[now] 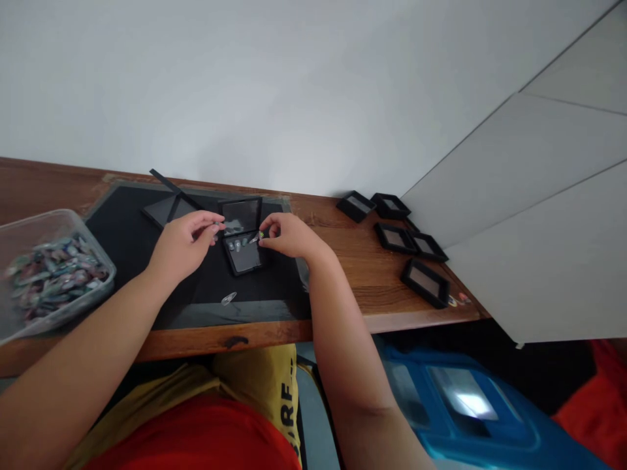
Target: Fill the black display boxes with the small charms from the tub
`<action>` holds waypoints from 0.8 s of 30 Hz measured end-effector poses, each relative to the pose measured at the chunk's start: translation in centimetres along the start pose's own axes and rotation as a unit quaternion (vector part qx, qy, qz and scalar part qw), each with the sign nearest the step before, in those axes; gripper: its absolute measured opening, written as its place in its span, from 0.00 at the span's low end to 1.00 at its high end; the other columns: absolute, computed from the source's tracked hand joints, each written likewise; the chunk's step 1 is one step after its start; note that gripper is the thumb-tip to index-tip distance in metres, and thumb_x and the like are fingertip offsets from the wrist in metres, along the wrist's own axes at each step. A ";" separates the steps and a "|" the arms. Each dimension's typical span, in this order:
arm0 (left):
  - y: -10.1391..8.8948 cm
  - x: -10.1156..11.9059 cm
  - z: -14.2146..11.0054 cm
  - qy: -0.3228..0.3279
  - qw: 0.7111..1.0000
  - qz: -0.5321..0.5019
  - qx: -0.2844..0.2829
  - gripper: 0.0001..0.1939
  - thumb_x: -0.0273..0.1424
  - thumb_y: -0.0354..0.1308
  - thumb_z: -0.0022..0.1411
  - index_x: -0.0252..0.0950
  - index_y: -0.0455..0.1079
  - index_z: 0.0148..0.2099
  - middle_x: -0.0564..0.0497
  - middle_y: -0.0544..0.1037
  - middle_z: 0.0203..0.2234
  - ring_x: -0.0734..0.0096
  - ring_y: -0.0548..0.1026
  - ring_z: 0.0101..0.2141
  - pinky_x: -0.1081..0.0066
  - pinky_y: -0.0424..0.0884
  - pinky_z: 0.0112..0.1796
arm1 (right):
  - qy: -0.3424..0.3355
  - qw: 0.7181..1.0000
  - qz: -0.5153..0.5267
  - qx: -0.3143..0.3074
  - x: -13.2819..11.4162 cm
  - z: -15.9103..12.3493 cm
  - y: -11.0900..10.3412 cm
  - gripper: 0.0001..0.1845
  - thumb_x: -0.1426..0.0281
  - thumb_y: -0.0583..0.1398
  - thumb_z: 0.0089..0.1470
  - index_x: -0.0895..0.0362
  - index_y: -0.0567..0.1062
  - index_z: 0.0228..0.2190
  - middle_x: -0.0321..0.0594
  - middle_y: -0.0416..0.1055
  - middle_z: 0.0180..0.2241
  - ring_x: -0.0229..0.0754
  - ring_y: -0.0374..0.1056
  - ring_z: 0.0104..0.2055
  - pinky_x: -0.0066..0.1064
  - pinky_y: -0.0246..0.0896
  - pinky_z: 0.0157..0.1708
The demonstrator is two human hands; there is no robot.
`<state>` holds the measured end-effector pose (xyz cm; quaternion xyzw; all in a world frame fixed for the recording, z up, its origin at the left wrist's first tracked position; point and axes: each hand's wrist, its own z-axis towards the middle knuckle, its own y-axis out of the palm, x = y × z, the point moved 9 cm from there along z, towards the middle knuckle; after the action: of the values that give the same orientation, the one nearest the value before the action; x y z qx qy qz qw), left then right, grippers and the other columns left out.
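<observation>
A small black hinged case (243,256) lies open on a black mat (127,228), its lid (241,215) standing up behind it. Several small pale pieces sit in a row inside the case. My left hand (183,245) is at the case's left edge, fingers pinched together on something too small to name. My right hand (289,236) is at the case's right edge, thumb and fingers pinching a tiny piece with a green tip (259,237). One clear oval piece (228,299) lies loose on the mat nearer me.
A clear plastic tub (14,320) of several colourful small pieces stands at the left. More black cases (425,282) lie on the wooden table (372,274) at the right. Another open black case (166,207) lies behind my left hand. A blue bin (470,405) sits below the table.
</observation>
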<state>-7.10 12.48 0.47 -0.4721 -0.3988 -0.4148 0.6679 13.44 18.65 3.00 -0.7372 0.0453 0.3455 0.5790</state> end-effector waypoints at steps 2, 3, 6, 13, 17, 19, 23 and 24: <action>0.2 0.1 -0.1 0.000 1.000 0.009 -0.009 0.16 0.39 0.61 0.67 0.37 0.80 0.52 0.43 0.87 0.46 0.66 0.83 0.33 0.67 0.78 0.40 | 0.011 1.000 -0.013 -0.026 -0.1 -0.1 0.4 0.11 0.75 0.69 0.51 0.60 0.81 0.40 0.31 0.71 0.25 0.35 0.65 0.27 0.29 0.57 0.32; 0.3 0.0 -0.1 -0.008 1.000 0.006 -0.012 0.16 0.39 0.61 0.67 0.37 0.79 0.52 0.42 0.87 0.46 0.66 0.83 0.32 0.67 0.78 0.39 | 0.019 0.999 -0.017 -0.039 0.0 -0.1 0.6 0.11 0.75 0.69 0.51 0.60 0.82 0.39 0.32 0.71 0.25 0.35 0.65 0.27 0.29 0.57 0.31; 0.3 -0.4 -0.1 -0.032 0.999 0.005 -0.011 0.18 0.41 0.62 0.66 0.37 0.79 0.52 0.42 0.87 0.46 0.64 0.83 0.32 0.66 0.77 0.37 | 0.041 0.997 -0.023 -0.066 0.2 -0.2 1.0 0.11 0.73 0.70 0.51 0.59 0.83 0.39 0.32 0.72 0.25 0.35 0.65 0.27 0.30 0.57 0.30; 0.6 -1.1 -0.1 -0.082 0.996 0.007 -0.023 0.18 0.40 0.65 0.61 0.37 0.83 0.49 0.42 0.88 0.42 0.68 0.79 0.26 0.68 0.75 0.32 | 0.024 0.998 -0.040 -0.048 -0.4 0.0 1.2 0.13 0.76 0.67 0.54 0.61 0.82 0.43 0.32 0.71 0.25 0.34 0.64 0.27 0.28 0.57 0.31; 0.9 -1.8 -0.2 -0.167 0.979 -0.116 -0.021 0.20 0.37 0.69 0.55 0.34 0.83 0.48 0.41 0.88 0.42 0.79 0.71 0.19 0.74 0.72 0.25 | 0.016 0.998 -0.034 -0.045 -0.5 0.1 1.5 0.13 0.75 0.67 0.57 0.61 0.81 0.45 0.32 0.72 0.26 0.34 0.65 0.27 0.28 0.56 0.31; 0.8 -1.9 -0.2 -0.185 0.970 -0.158 -0.011 0.20 0.35 0.71 0.53 0.33 0.82 0.48 0.41 0.88 0.43 0.82 0.68 0.18 0.76 0.71 0.24 | 0.016 0.999 -0.026 -0.044 -0.3 0.2 1.5 0.13 0.74 0.67 0.57 0.60 0.80 0.45 0.32 0.72 0.27 0.34 0.65 0.28 0.28 0.56 0.32; 0.8 -1.8 -0.2 -0.195 0.958 -0.208 -0.004 0.22 0.31 0.72 0.52 0.33 0.81 0.51 0.42 0.88 0.44 0.83 0.70 0.20 0.77 0.75 0.27 | 0.020 0.999 -0.013 -0.045 0.1 0.1 1.3 0.14 0.74 0.69 0.56 0.60 0.80 0.45 0.31 0.71 0.27 0.34 0.65 0.28 0.29 0.57 0.33; 0.9 -1.8 -0.2 -0.199 0.956 -0.217 -0.005 0.23 0.30 0.72 0.52 0.33 0.81 0.52 0.43 0.88 0.45 0.83 0.71 0.20 0.76 0.77 0.28 | 0.020 0.999 -0.009 -0.044 0.1 0.1 1.3 0.14 0.74 0.69 0.55 0.60 0.80 0.45 0.31 0.71 0.27 0.34 0.65 0.28 0.29 0.57 0.33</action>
<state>-6.85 12.77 -1.52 -0.4502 -0.6144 -0.4498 0.4664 12.86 18.38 1.88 -0.7693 0.0353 0.3271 0.5476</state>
